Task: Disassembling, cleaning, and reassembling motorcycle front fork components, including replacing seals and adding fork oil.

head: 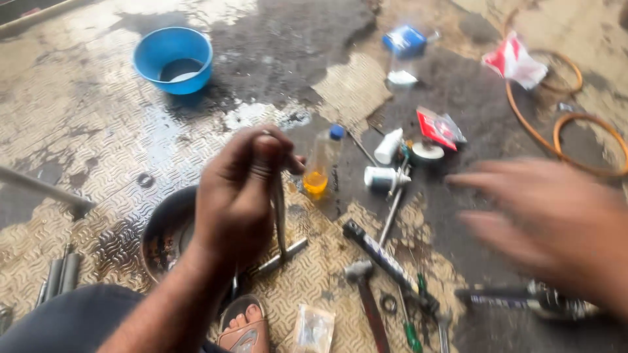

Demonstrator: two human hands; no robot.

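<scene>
Left hand point(239, 196) closed on a thin metal rod point(280, 219) held upright above the wet checker-plate floor point(98, 131). Right hand point(549, 222) open, blurred, empty, near tools. Best to keep the rod steady.

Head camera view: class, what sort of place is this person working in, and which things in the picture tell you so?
Probably a repair workshop floor, perhaps for vehicles. Signs: an oil-stained checker-plate metal floor, a hammer and screwdrivers lying loose, and a small bottle of yellow oil. The left hand holds a thin metal tool.

Right hand point(549, 222) motion-blurred, cut off
</scene>
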